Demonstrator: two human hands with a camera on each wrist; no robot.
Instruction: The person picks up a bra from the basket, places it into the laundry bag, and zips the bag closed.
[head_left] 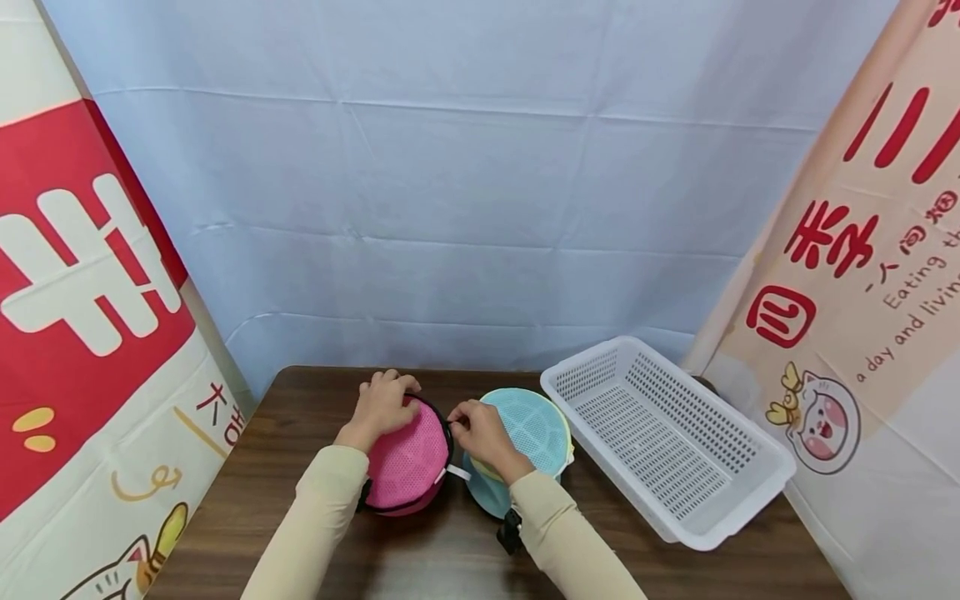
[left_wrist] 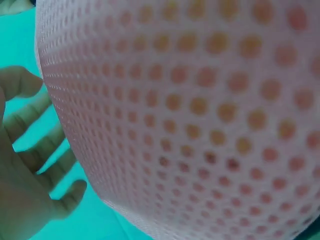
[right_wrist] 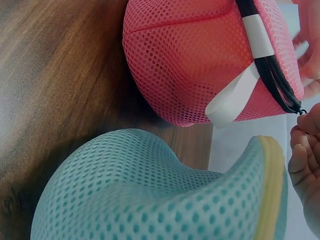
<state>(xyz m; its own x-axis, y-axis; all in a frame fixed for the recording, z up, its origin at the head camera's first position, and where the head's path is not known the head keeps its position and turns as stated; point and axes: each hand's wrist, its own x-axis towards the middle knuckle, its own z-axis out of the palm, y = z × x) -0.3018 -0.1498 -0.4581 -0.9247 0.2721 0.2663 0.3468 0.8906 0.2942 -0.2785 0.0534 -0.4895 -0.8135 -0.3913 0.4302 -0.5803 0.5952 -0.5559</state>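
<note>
A round pink mesh laundry bag (head_left: pixel 408 467) stands on the table, edged by a black zipper (right_wrist: pixel 276 85) with a white fabric loop (right_wrist: pixel 232 100) on its side. My left hand (head_left: pixel 384 404) rests at the bag's far left rim, fingers spread and slightly bent. At the bag's right edge my right hand (head_left: pixel 483 429) pinches the small zipper pull (right_wrist: pixel 301 111) between thumb and finger. Beneath the right forearm sits a light blue mesh bag (head_left: pixel 532 421) with a yellow zipper band (right_wrist: pixel 272 190). The left wrist view is mostly filled by close, pale mesh.
A white perforated plastic basket (head_left: pixel 720 400) stands at an angle on the right of the dark wooden table (head_left: pixel 277 492). A pale cloth (head_left: pixel 450 183) hangs behind the table, and printed banners (head_left: pixel 847 333) hang at both sides.
</note>
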